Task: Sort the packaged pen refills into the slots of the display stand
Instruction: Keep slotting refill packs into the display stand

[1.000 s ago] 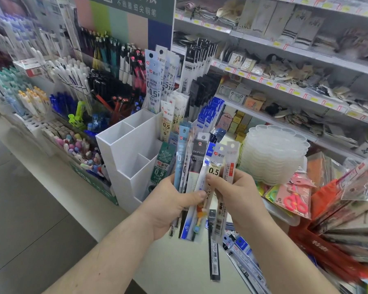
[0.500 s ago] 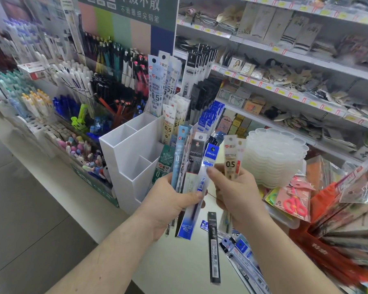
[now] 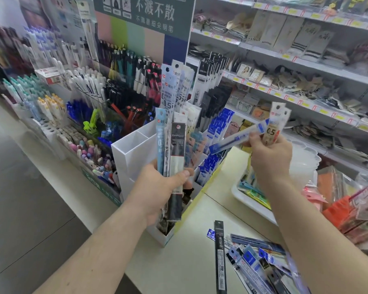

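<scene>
Two hands (image 3: 164,187), both gripping refill packs (image 3: 177,149)

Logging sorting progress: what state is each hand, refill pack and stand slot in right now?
left hand: grips upright bundle of refill packs
right hand: pinches blue refill pack and 0.5 pack
display stand: front-left slots empty
loose packs: lying flat on counter
</scene>
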Tool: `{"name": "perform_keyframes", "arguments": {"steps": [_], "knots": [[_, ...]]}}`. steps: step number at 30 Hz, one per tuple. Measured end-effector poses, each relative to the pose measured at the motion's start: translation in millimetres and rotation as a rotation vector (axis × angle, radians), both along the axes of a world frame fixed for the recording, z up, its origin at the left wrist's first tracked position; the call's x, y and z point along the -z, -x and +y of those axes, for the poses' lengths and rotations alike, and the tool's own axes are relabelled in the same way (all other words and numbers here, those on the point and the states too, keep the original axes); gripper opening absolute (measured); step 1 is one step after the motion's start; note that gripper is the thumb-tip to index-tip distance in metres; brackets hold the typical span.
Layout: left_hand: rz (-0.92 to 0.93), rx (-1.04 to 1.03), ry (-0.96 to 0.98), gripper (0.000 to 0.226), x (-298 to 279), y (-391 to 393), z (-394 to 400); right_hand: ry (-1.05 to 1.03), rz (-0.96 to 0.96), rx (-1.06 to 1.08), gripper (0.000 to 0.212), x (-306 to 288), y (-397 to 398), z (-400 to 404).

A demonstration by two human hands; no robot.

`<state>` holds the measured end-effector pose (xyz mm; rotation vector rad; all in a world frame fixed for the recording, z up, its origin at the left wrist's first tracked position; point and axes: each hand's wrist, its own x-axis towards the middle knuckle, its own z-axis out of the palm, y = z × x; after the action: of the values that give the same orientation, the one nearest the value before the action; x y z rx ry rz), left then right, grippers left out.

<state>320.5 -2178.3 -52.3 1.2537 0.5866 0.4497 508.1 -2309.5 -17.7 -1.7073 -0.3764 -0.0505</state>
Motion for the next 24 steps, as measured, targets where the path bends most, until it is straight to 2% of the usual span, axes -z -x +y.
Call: {"name": "perform_keyframes", "arguments": {"steps": [6,10,15,20,24], "knots": [[0.006,0.04,0.03,0.029,-0.8,-2.4,-0.7,0.208,-0.04,-0.049,0.019,32.2,-33.0,42.4],[0.013,0.042,0.014,0.022,-1.9,-1.3,2.3,0.425,-0.121,-0.076,0.029,49.0,-47.7,64.6],[0.02,0.041,0.028,0.025,-1.9,2.0,2.7,0.702,-0.074,-0.137,0.019,66.1,-57.0,81.9],[0.012,0.034,0.058,0.022,-0.8,3.1,-1.1,0.715,-0.005,-0.16,0.016,65.9,-60.0,91.4],[0.015,0.051,0.056,0.022,-0.4,0.8,-5.6,0.622,0.031,-0.141,0.014,63.0,-49.6,79.3]]}}
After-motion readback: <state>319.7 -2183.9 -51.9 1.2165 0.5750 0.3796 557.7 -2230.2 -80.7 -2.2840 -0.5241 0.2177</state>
